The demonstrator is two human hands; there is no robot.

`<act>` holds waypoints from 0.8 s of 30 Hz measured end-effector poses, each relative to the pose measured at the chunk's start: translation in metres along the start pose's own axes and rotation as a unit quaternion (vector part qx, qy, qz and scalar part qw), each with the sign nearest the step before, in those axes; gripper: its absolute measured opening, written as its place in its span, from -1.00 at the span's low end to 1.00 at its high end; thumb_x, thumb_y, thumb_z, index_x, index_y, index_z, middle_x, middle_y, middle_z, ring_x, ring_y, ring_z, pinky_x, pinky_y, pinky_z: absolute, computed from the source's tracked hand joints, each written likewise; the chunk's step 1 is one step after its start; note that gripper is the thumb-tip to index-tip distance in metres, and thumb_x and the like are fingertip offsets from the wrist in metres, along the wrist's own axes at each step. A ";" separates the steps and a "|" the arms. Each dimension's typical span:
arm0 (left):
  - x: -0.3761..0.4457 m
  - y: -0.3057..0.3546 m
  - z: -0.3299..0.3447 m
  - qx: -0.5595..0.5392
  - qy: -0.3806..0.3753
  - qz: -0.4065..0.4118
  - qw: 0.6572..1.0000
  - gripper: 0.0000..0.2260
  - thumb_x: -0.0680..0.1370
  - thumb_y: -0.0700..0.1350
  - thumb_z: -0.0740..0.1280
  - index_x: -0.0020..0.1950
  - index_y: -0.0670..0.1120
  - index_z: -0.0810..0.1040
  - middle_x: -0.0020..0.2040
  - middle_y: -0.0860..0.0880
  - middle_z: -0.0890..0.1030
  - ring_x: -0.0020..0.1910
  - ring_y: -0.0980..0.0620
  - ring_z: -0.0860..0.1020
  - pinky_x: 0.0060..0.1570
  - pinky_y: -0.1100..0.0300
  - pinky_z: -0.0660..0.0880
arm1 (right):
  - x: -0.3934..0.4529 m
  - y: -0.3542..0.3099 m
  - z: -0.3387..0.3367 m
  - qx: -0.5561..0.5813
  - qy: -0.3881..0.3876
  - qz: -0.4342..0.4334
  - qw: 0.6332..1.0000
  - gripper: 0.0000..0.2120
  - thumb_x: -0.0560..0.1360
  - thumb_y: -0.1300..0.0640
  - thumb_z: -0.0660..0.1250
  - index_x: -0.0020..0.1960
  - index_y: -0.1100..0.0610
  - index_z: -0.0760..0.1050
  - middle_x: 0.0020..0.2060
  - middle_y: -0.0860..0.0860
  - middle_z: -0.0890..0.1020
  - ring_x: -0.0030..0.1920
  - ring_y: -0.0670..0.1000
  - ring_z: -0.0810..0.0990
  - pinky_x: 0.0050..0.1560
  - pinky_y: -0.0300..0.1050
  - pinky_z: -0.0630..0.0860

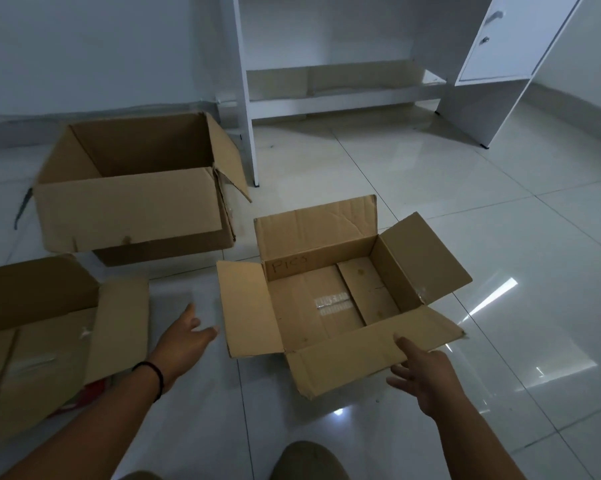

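Observation:
A small open cardboard box (330, 299) lies on the white tiled floor in front of me, all of its flaps folded outward and "Pics" written on its inner back wall. It holds nothing but strips of clear tape on its bottom. My left hand (185, 336) hovers just left of the box's left flap, fingers spread and holding nothing. My right hand (422, 372) reaches over the near flap with fingers spread, index finger pointing at the flap's edge; whether it touches the cardboard I cannot tell.
A larger open cardboard box (133, 188) stands behind at the left. Another opened box (46, 334) lies at the far left, something red under its flap. A white desk (358, 77) stands against the back wall. My knees (307, 460) show at the bottom edge.

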State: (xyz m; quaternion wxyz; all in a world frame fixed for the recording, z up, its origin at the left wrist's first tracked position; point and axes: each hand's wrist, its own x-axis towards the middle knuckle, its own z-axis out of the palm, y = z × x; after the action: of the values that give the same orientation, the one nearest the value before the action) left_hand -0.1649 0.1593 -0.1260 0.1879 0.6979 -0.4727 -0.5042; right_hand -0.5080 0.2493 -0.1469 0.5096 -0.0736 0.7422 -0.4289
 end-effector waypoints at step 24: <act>-0.183 -0.164 -0.209 0.005 0.290 -0.017 0.957 -0.63 0.53 -0.09 0.28 0.33 -0.12 0.45 0.32 -0.12 0.49 0.28 -0.09 0.43 0.23 0.10 0.32 | -0.143 0.049 0.164 -0.445 -0.092 -0.293 0.841 -0.63 0.47 0.07 0.28 0.19 0.27 0.45 0.01 0.20 0.55 0.02 0.18 0.50 0.01 -0.04 0.39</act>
State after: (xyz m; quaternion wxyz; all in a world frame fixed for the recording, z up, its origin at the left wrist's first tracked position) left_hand 0.0879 0.3488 -0.0629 0.3050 0.8229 -0.3887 -0.2807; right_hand -0.2904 0.2651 -0.1013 0.3387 -0.5455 0.7469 -0.1727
